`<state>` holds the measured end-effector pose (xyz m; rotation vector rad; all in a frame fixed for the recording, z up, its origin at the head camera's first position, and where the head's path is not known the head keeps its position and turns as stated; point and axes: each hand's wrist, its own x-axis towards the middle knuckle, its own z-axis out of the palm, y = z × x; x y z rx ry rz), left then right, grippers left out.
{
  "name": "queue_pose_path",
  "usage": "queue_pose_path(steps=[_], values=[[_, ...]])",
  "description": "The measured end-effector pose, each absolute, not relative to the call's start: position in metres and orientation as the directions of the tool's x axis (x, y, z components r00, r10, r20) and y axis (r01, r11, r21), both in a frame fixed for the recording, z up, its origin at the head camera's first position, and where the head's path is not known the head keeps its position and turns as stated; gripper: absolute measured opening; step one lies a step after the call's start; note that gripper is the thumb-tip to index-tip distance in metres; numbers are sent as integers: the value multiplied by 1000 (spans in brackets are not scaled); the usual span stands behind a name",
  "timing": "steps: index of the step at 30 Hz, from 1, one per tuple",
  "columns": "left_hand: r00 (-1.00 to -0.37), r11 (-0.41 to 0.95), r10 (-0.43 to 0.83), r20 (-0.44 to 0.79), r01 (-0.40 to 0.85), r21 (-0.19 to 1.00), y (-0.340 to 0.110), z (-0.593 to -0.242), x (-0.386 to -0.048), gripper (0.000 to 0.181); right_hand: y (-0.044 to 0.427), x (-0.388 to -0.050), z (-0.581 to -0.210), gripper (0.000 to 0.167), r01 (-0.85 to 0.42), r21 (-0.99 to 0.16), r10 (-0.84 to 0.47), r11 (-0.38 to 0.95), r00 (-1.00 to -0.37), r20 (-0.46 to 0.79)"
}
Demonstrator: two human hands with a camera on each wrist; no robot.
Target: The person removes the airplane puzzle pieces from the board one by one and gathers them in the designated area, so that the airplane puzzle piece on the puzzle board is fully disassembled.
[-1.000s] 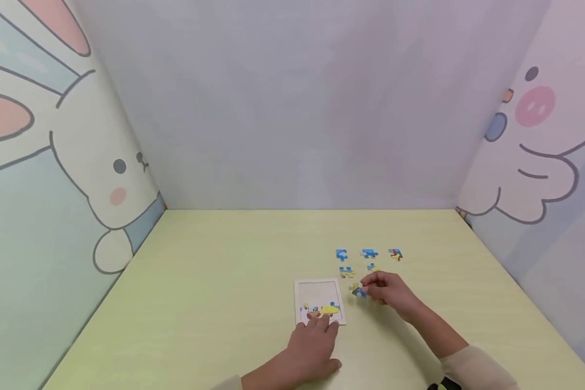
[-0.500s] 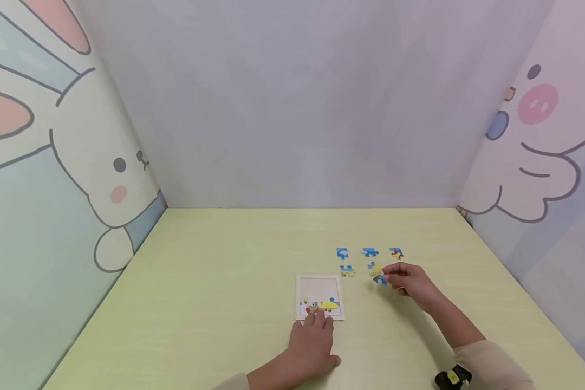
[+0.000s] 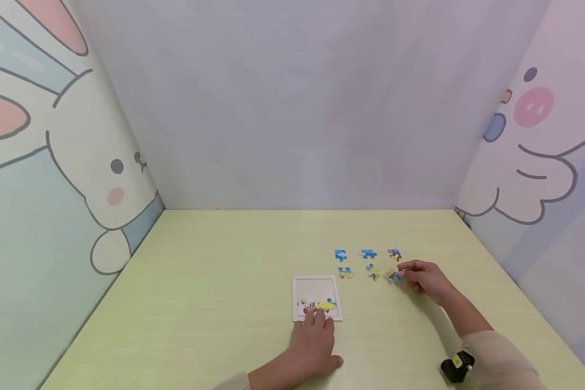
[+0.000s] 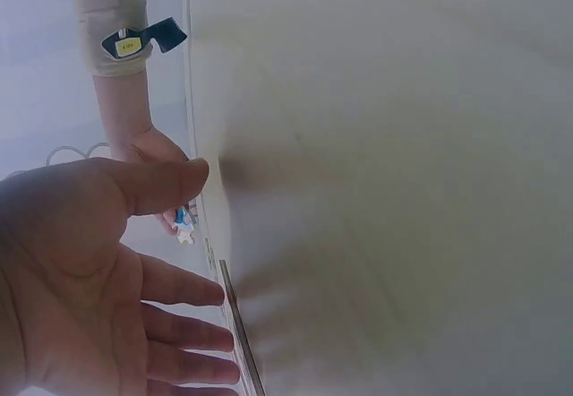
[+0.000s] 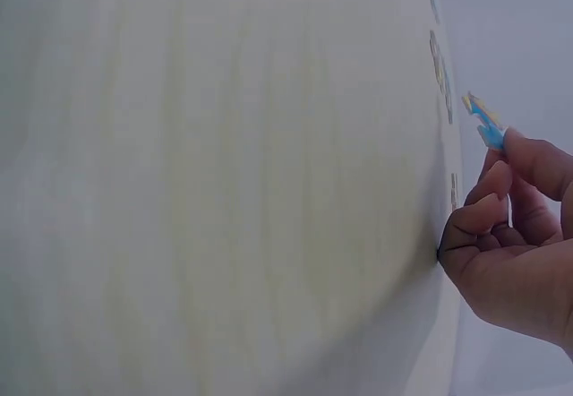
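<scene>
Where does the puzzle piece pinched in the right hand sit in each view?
Head: the puzzle piece is right of centre, below the middle.
Left wrist: the piece is left of centre, seen beyond the left hand.
Right wrist: the piece is toward the right edge, above the middle.
Shared landmark: the right hand.

The table top (image 3: 214, 281) looks smooth and dull. The puzzle frame (image 3: 317, 277) looks like wood. The sleeve (image 3: 499, 360) is cloth; the black gadget (image 3: 450, 372) looks plastic.

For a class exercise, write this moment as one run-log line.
left hand: fingers over near edge of part-filled puzzle frame; right hand: pinching puzzle piece; five loose pieces: on table
</scene>
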<state>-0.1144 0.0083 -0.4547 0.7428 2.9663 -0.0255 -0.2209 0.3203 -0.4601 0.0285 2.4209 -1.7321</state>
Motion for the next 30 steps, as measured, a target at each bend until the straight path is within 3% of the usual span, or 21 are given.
queue_pose_path(steps=[15, 30], values=[[-877, 883, 469, -101, 468, 41, 12, -455, -122, 72, 347, -242, -472, 26, 125, -896, -44, 425, -986, -159], [-881, 876, 463, -102, 472, -99, 20, -455, -119, 81, 342, -248, -472, 19, 78, -796, -3, 600, -995, -99]])
